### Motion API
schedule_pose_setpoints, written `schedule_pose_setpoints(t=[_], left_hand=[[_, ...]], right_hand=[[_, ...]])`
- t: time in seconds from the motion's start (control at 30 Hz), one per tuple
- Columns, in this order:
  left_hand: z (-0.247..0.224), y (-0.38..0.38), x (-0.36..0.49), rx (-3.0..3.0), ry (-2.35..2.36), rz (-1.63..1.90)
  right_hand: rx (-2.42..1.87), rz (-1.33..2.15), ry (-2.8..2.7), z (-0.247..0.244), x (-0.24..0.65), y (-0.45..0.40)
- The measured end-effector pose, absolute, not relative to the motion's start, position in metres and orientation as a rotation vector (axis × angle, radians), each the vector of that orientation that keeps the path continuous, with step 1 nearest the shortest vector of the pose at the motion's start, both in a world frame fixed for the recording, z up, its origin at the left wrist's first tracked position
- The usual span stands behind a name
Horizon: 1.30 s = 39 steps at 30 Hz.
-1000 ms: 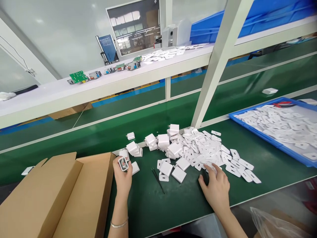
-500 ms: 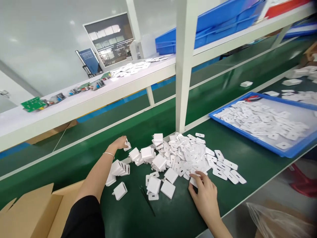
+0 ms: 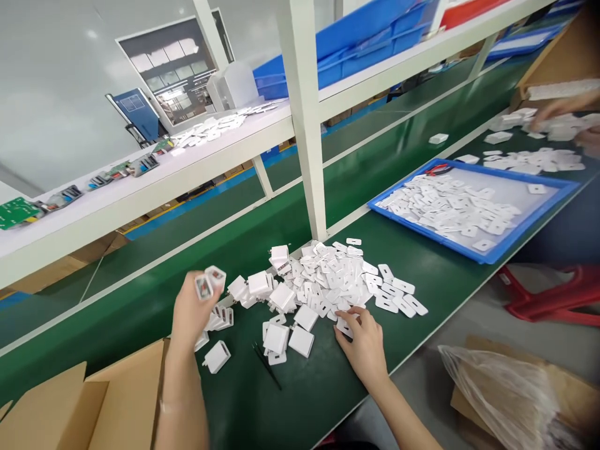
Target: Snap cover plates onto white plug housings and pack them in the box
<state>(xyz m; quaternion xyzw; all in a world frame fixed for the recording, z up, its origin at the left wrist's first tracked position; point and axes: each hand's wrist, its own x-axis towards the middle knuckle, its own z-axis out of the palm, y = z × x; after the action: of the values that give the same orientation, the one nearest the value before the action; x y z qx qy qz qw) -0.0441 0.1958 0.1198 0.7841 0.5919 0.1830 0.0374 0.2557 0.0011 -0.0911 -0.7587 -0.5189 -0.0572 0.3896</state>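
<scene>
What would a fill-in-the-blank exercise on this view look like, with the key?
The left hand holds ____ open-ended casings.
The right hand touches a flat ____ piece.
The tweezers lie on the ____ work surface.
The red-handled tool lies in the tray with the ____ rim.
Missing words: two; white; green; blue.

Bright light, blurred left hand (image 3: pixel 188 312)
</scene>
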Motion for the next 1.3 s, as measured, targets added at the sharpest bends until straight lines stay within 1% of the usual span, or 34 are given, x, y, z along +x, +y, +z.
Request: schedule_pose_setpoints(t=[0.03, 0.07, 0.1, 0.17, 0.23, 0.3, 0.37, 0.5, 0.6, 0.67, 0.77, 0.87, 0.93, 1.0, 1.17, 1.3], left_hand=[[0.105, 0.163, -0.054, 2.264, 1.858, 0.812], [0.087, 0.131, -0.063, 2.140, 1.905, 0.972], [0.067, 0.103, -0.070, 2.081, 1.918, 1.000], [0.025, 0.061, -0.082, 2.034, 1.869, 0.822], [-0.011, 0.039, -0.092, 2.058, 1.835, 0.662], [-0.035, 0.031, -0.101, 2.132, 1.792, 0.638], [-0.047, 0.029, -0.108, 2.210, 1.749, 0.716], [-0.042, 0.027, -0.110, 2.151, 1.798, 0.882], [-0.030, 0.020, -0.100, 1.873, 1.854, 1.035], [-0.025, 0.014, -0.089, 1.612, 1.800, 1.111], [-0.019, 0.000, -0.068, 1.389, 1.560, 1.024], [-0.010, -0.015, -0.050, 1.378, 1.239, 0.887], [-0.002, -0.023, -0.044, 1.406, 1.058, 0.862], [0.005, -0.028, -0.043, 1.452, 0.912, 0.878], [0.012, -0.033, -0.051, 1.453, 0.648, 0.942], [0.010, -0.037, -0.049, 1.490, 0.789, 0.893]], right_hand=[[-1.949, -0.146, -1.308, -0.090, 0.255, 0.001], [-1.968, -0.146, -1.294, -0.090, 0.255, 0.000], [-1.983, -0.148, -1.279, -0.090, 0.254, -0.002], [-2.000, -0.154, -1.268, -0.092, 0.256, -0.008], [-1.989, -0.147, -1.299, -0.096, 0.260, -0.015], [-1.941, -0.111, -1.354, -0.101, 0.266, -0.023], [-1.879, -0.063, -1.397, -0.104, 0.272, -0.029], [-1.778, 0.052, -1.355, -0.099, 0.273, -0.036], [-1.674, 0.203, -1.274, -0.078, 0.257, -0.043], [-1.574, 0.300, -1.284, -0.058, 0.238, -0.049], [-1.388, 0.451, -1.340, -0.026, 0.203, -0.055], [-1.220, 0.563, -1.356, 0.003, 0.169, -0.059], [-1.123, 0.646, -1.424, 0.019, 0.151, -0.063], [-1.063, 0.651, -1.524, 0.031, 0.139, -0.069], [-1.030, 0.466, -1.744, 0.036, 0.133, -0.077], [-1.047, 0.448, -1.891, 0.032, 0.139, -0.078]])
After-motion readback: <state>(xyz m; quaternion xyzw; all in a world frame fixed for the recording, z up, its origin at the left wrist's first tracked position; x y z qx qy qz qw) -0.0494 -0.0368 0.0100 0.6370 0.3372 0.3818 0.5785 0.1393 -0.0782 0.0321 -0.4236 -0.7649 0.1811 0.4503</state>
